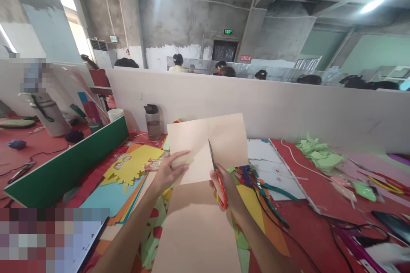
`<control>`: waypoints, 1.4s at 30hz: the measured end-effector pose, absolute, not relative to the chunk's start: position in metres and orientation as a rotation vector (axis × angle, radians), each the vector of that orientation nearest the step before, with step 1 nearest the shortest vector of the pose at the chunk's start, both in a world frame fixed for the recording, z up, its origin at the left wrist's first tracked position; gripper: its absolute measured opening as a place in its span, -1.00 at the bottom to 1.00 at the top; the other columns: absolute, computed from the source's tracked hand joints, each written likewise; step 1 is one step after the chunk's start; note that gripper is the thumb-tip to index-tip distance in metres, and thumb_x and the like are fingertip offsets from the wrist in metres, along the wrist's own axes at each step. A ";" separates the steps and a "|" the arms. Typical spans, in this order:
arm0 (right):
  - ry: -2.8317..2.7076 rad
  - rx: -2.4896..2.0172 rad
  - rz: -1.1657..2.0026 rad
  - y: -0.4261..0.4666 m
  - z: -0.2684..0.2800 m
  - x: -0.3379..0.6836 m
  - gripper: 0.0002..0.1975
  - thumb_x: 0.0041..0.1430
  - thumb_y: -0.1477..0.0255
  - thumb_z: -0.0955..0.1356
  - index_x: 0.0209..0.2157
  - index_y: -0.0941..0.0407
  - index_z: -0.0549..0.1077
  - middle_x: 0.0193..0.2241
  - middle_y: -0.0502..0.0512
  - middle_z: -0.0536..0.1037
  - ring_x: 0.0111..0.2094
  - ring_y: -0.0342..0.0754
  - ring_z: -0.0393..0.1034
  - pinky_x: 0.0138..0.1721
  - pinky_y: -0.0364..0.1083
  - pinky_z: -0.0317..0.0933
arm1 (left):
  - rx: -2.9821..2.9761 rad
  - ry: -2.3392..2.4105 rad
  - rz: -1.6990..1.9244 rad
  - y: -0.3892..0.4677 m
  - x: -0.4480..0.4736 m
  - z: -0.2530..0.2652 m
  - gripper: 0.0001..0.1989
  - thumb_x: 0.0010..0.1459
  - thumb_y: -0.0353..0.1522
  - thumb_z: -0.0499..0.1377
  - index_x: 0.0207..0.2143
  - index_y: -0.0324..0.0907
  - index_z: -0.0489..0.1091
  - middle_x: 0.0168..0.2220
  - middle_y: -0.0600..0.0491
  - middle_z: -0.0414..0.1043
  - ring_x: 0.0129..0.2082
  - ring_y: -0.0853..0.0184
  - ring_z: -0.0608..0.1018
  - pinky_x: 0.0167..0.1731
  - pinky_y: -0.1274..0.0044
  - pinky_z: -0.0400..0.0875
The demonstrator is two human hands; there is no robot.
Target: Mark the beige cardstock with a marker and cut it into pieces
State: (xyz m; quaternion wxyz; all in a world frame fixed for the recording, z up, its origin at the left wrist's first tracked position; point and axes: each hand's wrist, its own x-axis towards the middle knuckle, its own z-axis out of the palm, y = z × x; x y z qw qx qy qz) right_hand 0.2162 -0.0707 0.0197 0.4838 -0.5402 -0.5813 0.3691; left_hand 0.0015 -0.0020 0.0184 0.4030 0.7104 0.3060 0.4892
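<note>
My left hand (171, 170) pinches the left edge of a pale peach sheet of paper (192, 140), held up over the table. In my right hand (226, 183) is a pair of scissors (221, 194) with orange-red handles. Their blade points up and away from me and lies against the middle of the sheet. A faint vertical line runs from near the blade tip to the sheet's top edge. Below, another peach sheet (195, 234) stretches toward me between my forearms. Part of the scissors is hidden by my fingers and the paper.
Yellow cut paper (131, 164) and coloured sheets (105, 194) lie at left beside a green board (70, 160). A bottle (153, 123) stands near the white partition (288, 113). Teal-handled pliers (272, 204), cables and crumpled green paper (320, 153) are at right. People sit beyond the partition.
</note>
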 end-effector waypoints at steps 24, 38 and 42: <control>-1.439 -1.273 0.805 -0.069 0.016 0.220 -0.56 0.25 -0.05 0.24 -0.39 0.04 0.26 -0.64 -0.13 0.19 -0.66 -0.18 0.10 -0.66 -0.20 -0.01 | 1.768 0.762 1.156 -0.002 0.003 0.012 -0.49 0.18 -0.17 0.27 0.15 -0.13 0.41 0.20 -0.10 0.38 -0.06 0.13 0.61 -0.07 0.40 0.56; -1.442 -1.270 0.739 -0.069 0.018 0.220 -0.58 0.28 0.00 0.24 -0.43 0.04 0.20 -0.57 -0.11 0.17 -0.58 -0.16 0.08 -0.59 -0.19 0.03 | 1.824 0.782 1.130 -0.003 0.004 0.012 -0.51 0.18 -0.18 0.27 0.15 -0.11 0.41 0.18 -0.10 0.40 -0.03 0.16 0.59 -0.05 0.45 0.53; -1.476 -1.284 0.663 -0.069 0.020 0.224 -0.62 0.32 0.04 0.21 -0.41 0.04 0.20 -0.54 -0.10 0.18 -0.52 -0.12 0.11 -0.50 -0.15 0.05 | 1.895 0.819 1.107 -0.004 0.005 0.012 -0.53 0.19 -0.19 0.27 0.13 -0.11 0.43 0.14 -0.08 0.43 -0.01 0.17 0.58 -0.05 0.48 0.50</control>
